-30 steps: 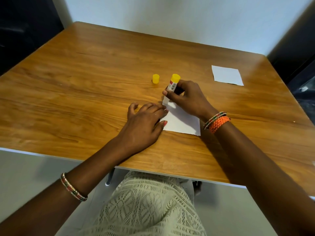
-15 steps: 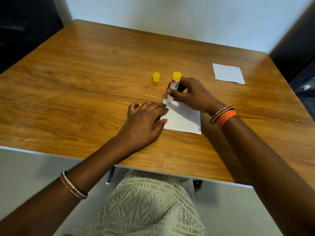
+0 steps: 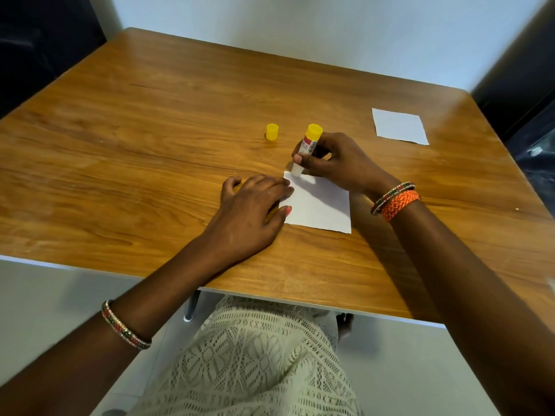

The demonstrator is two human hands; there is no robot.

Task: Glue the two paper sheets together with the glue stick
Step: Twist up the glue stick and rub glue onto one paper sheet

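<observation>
A white paper sheet (image 3: 322, 204) lies on the wooden table (image 3: 150, 139) near its front edge. My left hand (image 3: 250, 210) rests flat on the sheet's left edge, fingers spread. My right hand (image 3: 336, 162) grips the glue stick (image 3: 309, 144), which has a yellow end pointing up and its white tip pressed on the sheet's far left corner. The stick's yellow cap (image 3: 272, 132) stands alone on the table to the left of the stick. A second white sheet (image 3: 399, 126) lies at the far right of the table.
A white wall runs behind the table. Dark furniture stands to the left and right of it. My lap in a cream lace garment shows below the table's front edge.
My right hand has shifted slightly right with the glue stick, uncovering more of the near sheet. My left hand has stayed on the sheet's left edge.
</observation>
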